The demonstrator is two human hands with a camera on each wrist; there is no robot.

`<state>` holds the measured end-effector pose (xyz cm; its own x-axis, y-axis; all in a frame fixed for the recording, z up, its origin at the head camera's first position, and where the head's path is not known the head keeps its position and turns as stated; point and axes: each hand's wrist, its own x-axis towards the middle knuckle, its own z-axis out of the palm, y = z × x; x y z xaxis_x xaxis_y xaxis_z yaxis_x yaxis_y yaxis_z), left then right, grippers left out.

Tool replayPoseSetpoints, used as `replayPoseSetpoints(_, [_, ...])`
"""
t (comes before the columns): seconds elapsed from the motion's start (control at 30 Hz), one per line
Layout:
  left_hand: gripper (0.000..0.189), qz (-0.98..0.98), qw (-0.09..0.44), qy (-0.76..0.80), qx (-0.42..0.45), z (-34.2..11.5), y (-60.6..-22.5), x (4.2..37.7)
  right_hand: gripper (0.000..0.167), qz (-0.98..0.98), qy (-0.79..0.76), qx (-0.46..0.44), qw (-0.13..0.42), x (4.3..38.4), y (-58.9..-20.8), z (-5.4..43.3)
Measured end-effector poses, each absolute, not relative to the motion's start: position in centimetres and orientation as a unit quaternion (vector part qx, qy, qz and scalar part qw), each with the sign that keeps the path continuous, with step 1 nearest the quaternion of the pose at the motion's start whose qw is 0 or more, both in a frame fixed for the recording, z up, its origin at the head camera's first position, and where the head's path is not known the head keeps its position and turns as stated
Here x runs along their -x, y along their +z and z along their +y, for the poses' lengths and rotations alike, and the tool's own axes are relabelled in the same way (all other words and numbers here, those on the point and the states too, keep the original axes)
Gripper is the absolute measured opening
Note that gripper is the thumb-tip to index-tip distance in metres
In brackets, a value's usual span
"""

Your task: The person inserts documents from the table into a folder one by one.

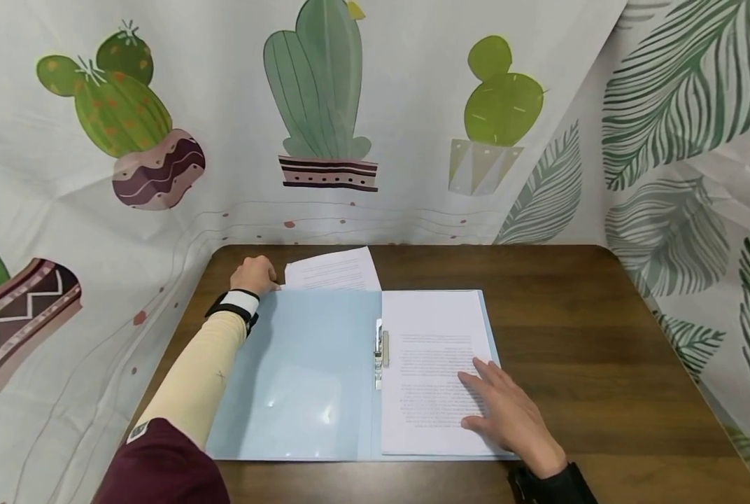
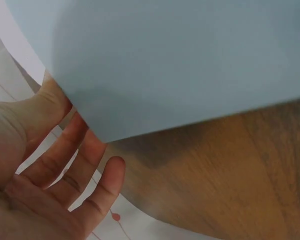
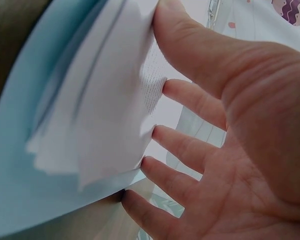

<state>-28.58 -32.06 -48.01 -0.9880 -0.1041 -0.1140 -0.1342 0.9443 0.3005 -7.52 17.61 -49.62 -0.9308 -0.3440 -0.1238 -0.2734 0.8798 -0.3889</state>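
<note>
A light-blue folder [image 1: 306, 378] lies spread out on the wooden table, with a metal clip [image 1: 381, 353] along its spine. Printed sheets [image 1: 434, 315] are stacked on its right half. My left hand [image 1: 255, 275] holds the upper left corner of the cover, thumb and fingers at the edge; in the left wrist view the cover [image 2: 180, 65] partly hides the fingertips. My right hand [image 1: 507, 409] rests on the lower right of the sheets, fingers spread. The right wrist view shows its fingertips touching the sheets [image 3: 115, 100], whose loose edges fan apart.
Another printed sheet [image 1: 334, 269] sticks out behind the folder's top edge, partly hidden by the cover. The brown table [image 1: 589, 350] extends right of the folder. A patterned cloth [image 1: 413, 105] with cacti and leaves hangs behind and along the sides.
</note>
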Motion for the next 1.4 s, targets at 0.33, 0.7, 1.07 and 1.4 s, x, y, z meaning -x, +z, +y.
replayPoseSetpoints(0.33, [0.02,0.989,0.061,0.123,0.047,-31.2,-47.7,28.6,0.074,0.964,-0.191,0.162,0.091,7.6,-49.6,17.6])
replayPoseSetpoints(0.7, [0.012,0.989,0.064,0.122,0.05,-30.3,-47.9,28.6,0.074,0.965,-0.187,0.168,0.079,7.7,-49.7,17.8])
replayPoseSetpoints(1.07, [0.008,0.988,0.061,0.137,0.05,-30.5,-48.5,28.5,0.075,0.965,-0.182,0.173,0.076,7.8,-49.8,17.8])
replayPoseSetpoints(1.4, [0.009,0.986,0.075,0.142,0.038,-31.4,-49.3,28.7,0.075,0.964,-0.187,0.174,0.073,7.6,-49.9,17.9])
